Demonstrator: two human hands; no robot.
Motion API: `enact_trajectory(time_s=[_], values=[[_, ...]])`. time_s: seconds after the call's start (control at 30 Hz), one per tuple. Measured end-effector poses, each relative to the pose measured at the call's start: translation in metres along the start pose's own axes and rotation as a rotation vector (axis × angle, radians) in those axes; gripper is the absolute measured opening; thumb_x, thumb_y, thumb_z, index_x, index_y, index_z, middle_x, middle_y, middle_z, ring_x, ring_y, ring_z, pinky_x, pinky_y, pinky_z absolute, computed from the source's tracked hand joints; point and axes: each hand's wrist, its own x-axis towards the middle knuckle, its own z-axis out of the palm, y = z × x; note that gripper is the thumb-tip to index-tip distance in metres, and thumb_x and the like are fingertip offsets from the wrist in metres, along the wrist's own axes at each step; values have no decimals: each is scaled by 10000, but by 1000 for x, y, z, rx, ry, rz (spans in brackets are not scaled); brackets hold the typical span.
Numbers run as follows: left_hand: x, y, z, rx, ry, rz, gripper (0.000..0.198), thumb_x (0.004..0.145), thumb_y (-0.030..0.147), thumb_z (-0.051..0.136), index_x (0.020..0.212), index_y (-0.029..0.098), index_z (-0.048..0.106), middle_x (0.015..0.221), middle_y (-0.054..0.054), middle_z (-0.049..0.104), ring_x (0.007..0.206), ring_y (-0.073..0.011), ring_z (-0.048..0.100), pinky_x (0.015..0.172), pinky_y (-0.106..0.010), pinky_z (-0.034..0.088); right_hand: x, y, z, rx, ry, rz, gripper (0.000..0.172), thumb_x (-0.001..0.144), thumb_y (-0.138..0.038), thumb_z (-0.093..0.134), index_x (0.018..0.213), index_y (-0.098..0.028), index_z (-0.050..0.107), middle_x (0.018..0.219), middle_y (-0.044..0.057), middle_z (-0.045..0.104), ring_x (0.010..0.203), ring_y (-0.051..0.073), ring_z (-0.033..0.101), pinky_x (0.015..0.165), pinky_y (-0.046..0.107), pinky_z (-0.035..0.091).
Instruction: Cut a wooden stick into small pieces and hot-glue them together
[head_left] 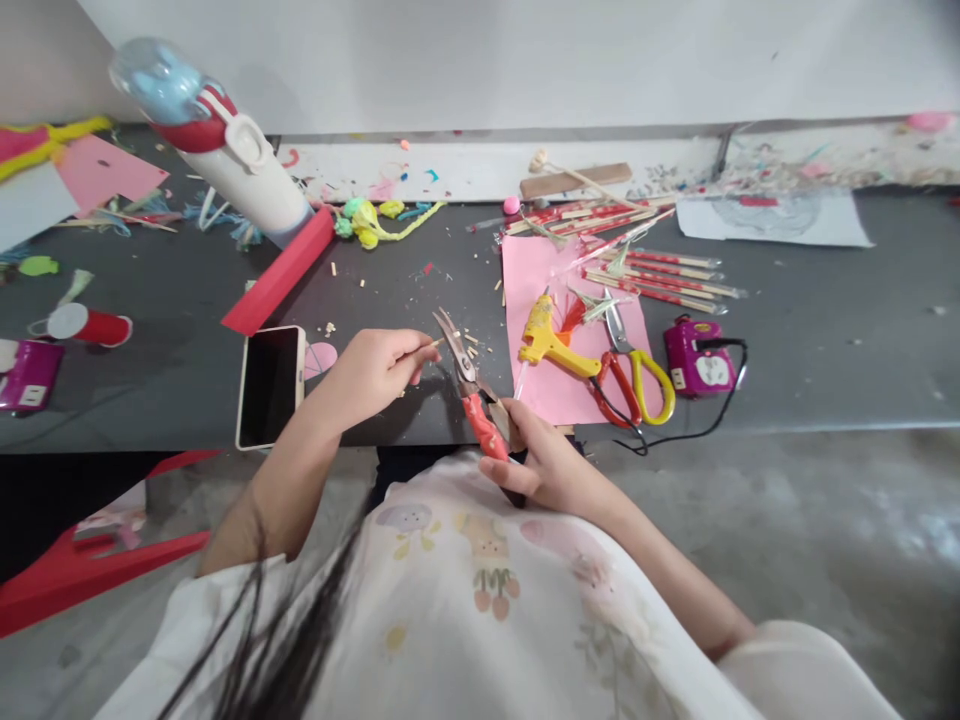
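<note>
Thin wooden stick (433, 344) pinched by left hand (375, 370); right hand (540, 465) clamps red-handled shears (469, 385).

The shears (471, 385) in my right hand (544, 465) had dull grey metal blades, and their red handles looked like smooth plastic. The thin stick (434, 344) in my left hand (375, 370) was pale, bare wood. The table (825, 340) had a dark, matt top. The pink sheet (555, 395) was matt paper. The glue gun (547, 338) was glossy yellow plastic, and the phone (270, 385) had a glossy black screen.
</note>
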Motion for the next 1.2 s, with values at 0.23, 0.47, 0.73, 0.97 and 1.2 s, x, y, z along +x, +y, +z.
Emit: enact_trajectory(time_s=[0.23,0.47,0.73,0.97,1.2], values=[[5,-7,6,25,19,-30,437,934,434,440,597,165,512,555,27,550,530,-94,484,567,-235,323,13,6,-3,107,-63,67,560,768,-563,646,1140,-178,485,803,-29,518,694,122,456,615,258,372],[12,-22,0,-60,-51,-75,439,911,461,463,586,170,511,513,30,527,496,-95,472,537,-228,335,21,2,-7,114,-65,82,527,756,-530,673,1112,-178,510,798,-28,541,707,124,474,639,263,395],[17,-26,0,-177,-65,-96,446,900,481,475,590,164,519,522,20,532,505,-94,470,532,-218,347,24,-5,-7,71,-46,106,552,741,-526,689,1129,-187,491,871,-4,586,743,147,525,666,280,420],[17,-18,-10,-183,-63,-95,439,881,470,493,563,168,500,497,25,498,495,-91,457,511,-210,348,24,-9,-9,-61,-24,61,551,739,-493,682,1132,-183,450,904,8,559,753,147,509,692,297,433],[15,-17,-19,-420,-179,-170,284,837,400,538,723,157,629,482,32,470,450,-82,426,445,-203,304,19,-5,-8,-103,6,-32,646,698,-464,718,1198,-200,405,986,31,543,843,161,519,762,304,452]])
